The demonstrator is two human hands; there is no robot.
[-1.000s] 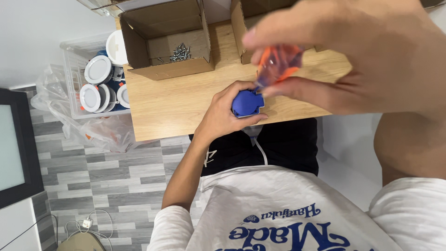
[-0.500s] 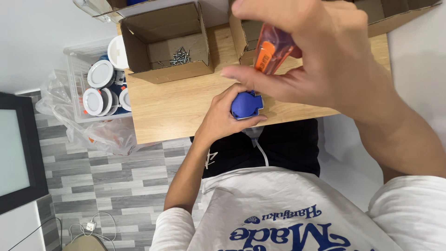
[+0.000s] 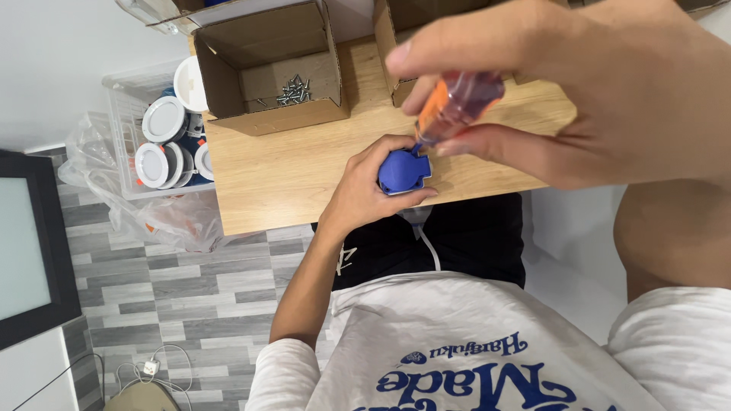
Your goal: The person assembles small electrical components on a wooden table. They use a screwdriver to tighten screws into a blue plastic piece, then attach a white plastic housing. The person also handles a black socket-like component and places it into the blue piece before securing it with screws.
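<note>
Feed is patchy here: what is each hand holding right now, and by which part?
Left hand grips the blue plug around its body. Right hand holds the screwdriver by its orange handle.

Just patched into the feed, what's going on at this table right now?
A person's left hand grips a blue plug-like part at the edge of a wooden table. The right hand holds an orange-handled screwdriver pointed down into it. An open cardboard box with loose screws sits behind.
</note>
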